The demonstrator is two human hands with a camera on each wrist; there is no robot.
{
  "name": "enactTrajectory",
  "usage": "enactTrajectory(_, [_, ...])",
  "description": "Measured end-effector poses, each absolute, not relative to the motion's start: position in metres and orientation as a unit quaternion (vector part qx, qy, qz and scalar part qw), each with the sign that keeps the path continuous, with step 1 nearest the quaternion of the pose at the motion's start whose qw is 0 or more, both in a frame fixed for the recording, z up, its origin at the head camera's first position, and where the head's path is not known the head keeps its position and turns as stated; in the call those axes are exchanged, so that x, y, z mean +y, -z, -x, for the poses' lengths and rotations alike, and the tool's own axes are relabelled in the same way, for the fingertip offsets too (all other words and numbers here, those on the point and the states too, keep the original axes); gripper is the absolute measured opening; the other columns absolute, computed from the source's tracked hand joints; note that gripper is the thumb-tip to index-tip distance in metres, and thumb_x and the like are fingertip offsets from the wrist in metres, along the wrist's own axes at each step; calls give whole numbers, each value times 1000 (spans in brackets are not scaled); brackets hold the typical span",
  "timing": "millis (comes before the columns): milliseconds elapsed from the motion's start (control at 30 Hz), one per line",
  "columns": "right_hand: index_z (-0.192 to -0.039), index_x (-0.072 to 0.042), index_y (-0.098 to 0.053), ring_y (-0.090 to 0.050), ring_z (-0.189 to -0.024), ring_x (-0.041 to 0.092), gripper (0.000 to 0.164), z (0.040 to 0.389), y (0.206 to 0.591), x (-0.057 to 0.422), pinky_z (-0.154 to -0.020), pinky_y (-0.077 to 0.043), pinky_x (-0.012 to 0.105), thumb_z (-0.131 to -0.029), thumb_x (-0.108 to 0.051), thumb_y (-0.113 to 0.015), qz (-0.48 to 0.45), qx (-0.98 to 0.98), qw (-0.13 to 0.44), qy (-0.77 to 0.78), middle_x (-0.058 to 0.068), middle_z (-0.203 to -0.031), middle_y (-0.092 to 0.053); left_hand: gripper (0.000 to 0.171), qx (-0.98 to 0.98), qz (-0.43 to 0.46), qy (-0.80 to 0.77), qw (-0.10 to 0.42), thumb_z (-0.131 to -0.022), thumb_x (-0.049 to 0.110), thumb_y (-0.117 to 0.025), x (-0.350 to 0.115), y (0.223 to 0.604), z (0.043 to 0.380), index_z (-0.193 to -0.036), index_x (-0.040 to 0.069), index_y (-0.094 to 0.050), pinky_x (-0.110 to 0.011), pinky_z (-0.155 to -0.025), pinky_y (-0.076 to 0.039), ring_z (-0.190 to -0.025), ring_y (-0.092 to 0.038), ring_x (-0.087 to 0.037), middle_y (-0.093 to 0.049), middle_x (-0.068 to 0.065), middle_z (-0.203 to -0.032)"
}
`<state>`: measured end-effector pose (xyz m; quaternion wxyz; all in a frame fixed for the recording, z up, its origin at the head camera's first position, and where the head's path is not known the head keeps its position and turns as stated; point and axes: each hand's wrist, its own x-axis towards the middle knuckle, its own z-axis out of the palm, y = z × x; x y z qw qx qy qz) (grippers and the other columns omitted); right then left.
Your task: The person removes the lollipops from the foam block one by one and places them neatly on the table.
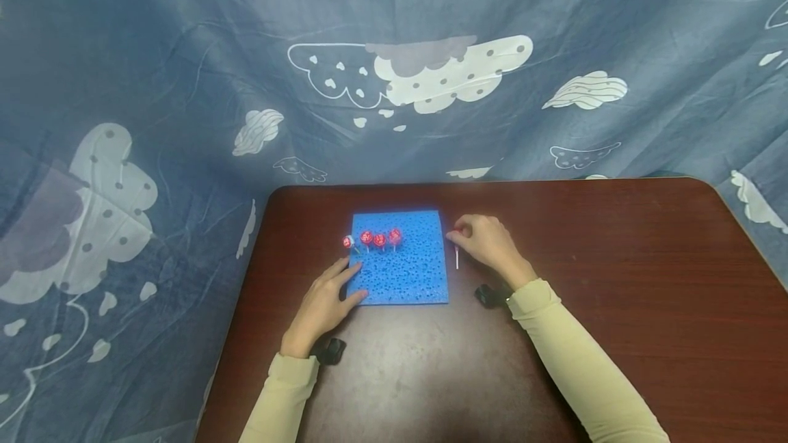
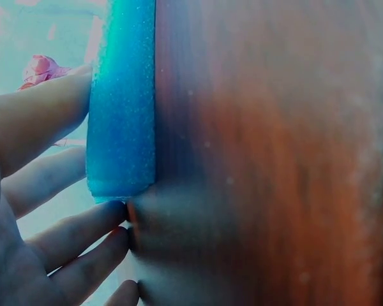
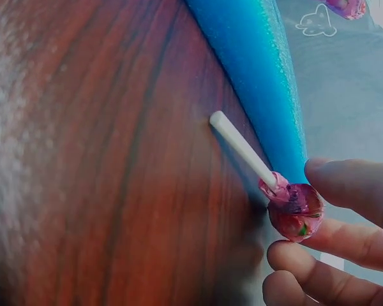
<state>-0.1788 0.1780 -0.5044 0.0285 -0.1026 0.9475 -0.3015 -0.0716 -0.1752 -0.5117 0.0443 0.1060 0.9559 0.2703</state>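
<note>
The right hand (image 1: 486, 241) has its fingers curled and is grasping, by the round red head, one lollipop (image 3: 295, 210); this lollipop is between the thumb and the other fingers, and its white stick goes out from them, toward the person's side. Just to the left of these fingertips is the right edge of a blue foam board (image 1: 412, 279), which lies on the brown table (image 1: 615, 292). The left hand (image 1: 323, 299) is not clenched: its fingers are loosely spread and rest at the left edge of the board, with the thumb near the closest corner. A little beyond the left fingertips, three red lollipops (image 1: 379, 240) stand upright in a row on the board; a further lollipop (image 1: 347, 241), the nearest to those fingertips, is tilted outward over the left edge. Behind each hand, at the wrist, there is a small black device (image 1: 488, 295).
</note>
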Motion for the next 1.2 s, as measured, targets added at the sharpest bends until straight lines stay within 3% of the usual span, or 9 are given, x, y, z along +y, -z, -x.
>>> enactTrajectory(433, [-111,-6,-76,-64,-77,22,34,181,495,184,-68,-53,41,-95,-36,-76,99,948,15,301,7,-87,-73,66,954,-103,-276,51,-94,40,-78,-175,509,71,-153,19,-55,-64,-117,-40,-151,-42,-38,-44,-13,-164])
enactTrajectory(800, [-122,-7,-73,-68,-90,26,35,171,471,150,-78,-58,45,-97,-30,-75,146,925,-46,347,10,-105,-73,66,954,-105,-276,49,-94,40,-78,-175,510,72,-152,19,-56,-63,-116,-41,-151,-42,-38,-45,-13,-163])
enactTrajectory(1000, [-135,-6,-67,-70,-113,32,46,160,465,120,-98,-58,50,-95,-24,-78,227,900,-56,367,13,-130,-71,66,954,-104,-277,49,-94,40,-78,-174,510,71,-152,19,-56,-63,-116,-41,-151,-42,-38,-45,-13,-163])
enactTrajectory(1200, [-135,-7,-69,-70,-121,30,47,156,470,97,-104,-56,50,-93,-28,-80,250,895,-60,364,10,-132,-72,67,956,-102,-270,50,-94,41,-78,-174,508,71,-153,19,-55,-63,-116,-41,-151,-43,-39,-45,-13,-163])
